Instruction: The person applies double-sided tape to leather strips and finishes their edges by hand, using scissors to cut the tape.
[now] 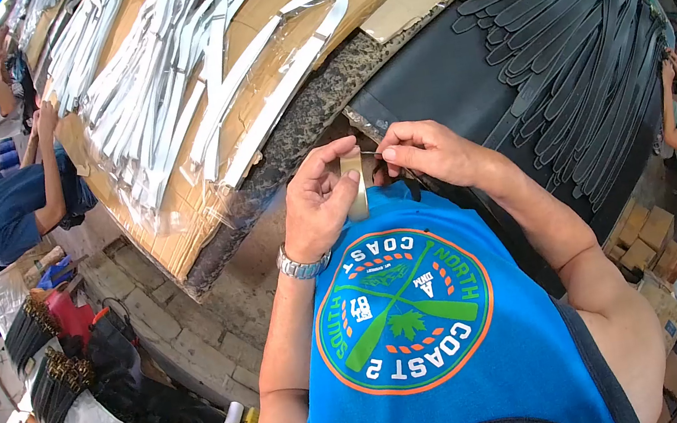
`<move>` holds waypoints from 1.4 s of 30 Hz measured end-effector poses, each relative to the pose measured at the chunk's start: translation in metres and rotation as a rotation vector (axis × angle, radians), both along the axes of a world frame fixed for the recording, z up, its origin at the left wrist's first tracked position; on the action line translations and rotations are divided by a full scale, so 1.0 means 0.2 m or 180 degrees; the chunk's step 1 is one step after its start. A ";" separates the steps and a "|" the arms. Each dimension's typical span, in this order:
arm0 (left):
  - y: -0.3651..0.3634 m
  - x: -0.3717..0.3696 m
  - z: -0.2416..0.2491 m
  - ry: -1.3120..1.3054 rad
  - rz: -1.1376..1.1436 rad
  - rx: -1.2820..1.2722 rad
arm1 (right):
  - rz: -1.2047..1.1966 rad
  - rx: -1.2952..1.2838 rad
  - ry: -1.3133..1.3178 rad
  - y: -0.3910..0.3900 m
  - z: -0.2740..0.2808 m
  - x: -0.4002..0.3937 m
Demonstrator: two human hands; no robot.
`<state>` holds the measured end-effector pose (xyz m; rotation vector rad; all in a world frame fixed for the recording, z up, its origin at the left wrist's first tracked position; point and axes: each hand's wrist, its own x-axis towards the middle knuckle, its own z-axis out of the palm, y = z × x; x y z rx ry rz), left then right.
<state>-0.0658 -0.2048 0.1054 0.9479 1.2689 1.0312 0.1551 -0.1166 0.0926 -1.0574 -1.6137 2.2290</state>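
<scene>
My left hand (pixel 320 195), with a metal watch on its wrist, is closed around a narrow tan, glossy band (pixel 359 189). It looks like a roll of tape seen edge-on. My right hand (pixel 433 152) pinches thumb and finger together on a thin, pale, thread-like piece (pixel 370 152) that reaches toward the top of the band. What it is made of is too small to tell. Both hands are close together in front of my blue shirt, at the table corner. Something dark shows under the right fingers, mostly hidden.
White elastic straps (pixel 154 90) with clips lie over cardboard (pixel 151 231) to the left. Black belt-like straps (pixel 568 46) fan across a dark table (pixel 442 82) on the right. Other people stand at both sides. Bundled black straps (pixel 58 385) and a white spool (pixel 234 417) are lower left.
</scene>
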 end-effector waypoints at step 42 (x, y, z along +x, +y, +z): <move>-0.03 0.03 -0.03 0.0215 -0.0225 0.0144 | -0.0106 -0.0650 0.0405 -0.05 -0.07 -0.03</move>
